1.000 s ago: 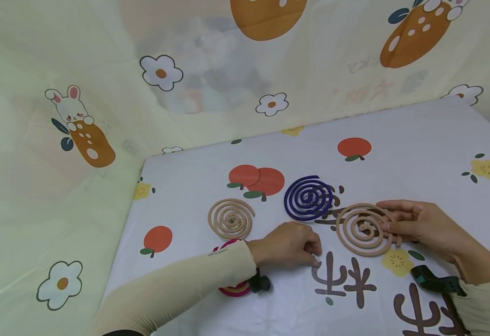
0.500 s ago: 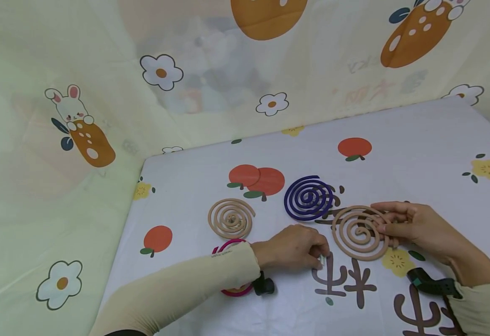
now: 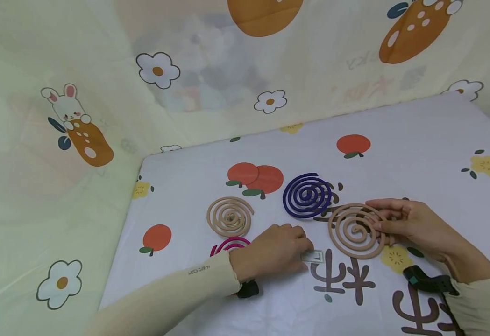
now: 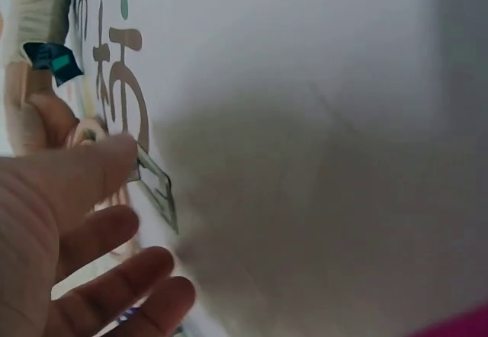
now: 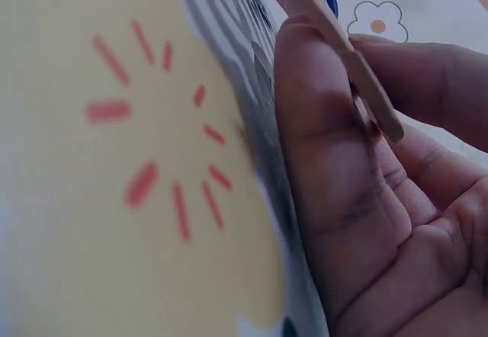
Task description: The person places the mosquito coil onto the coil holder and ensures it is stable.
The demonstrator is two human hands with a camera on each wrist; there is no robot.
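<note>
My right hand (image 3: 417, 228) pinches the edge of a tan mosquito coil (image 3: 356, 229) and holds it tilted just above the table; in the right wrist view the coil (image 5: 366, 85) sits between thumb and fingers. Between the thumb and fingers of my left hand (image 3: 272, 252) is a small, thin metal rectangle (image 3: 321, 256), perhaps a coil stand. The left wrist view shows this metal piece (image 4: 169, 200) jutting past a fingertip. A gap separates it from the tan coil. The other fingers of the left hand are loosely bent.
A second tan coil (image 3: 215, 219) lies at the left with a small piece at its centre. Behind the hands lies a dark blue coil (image 3: 287, 199). A magenta coil (image 3: 232, 240) is partly covered by the left forearm. A printed curtain (image 3: 211, 121) borders the table.
The right hand has brought the tan coil slightly left. My left hand moved right, then drew back left and turned, so more of the metal piece shows.
</note>
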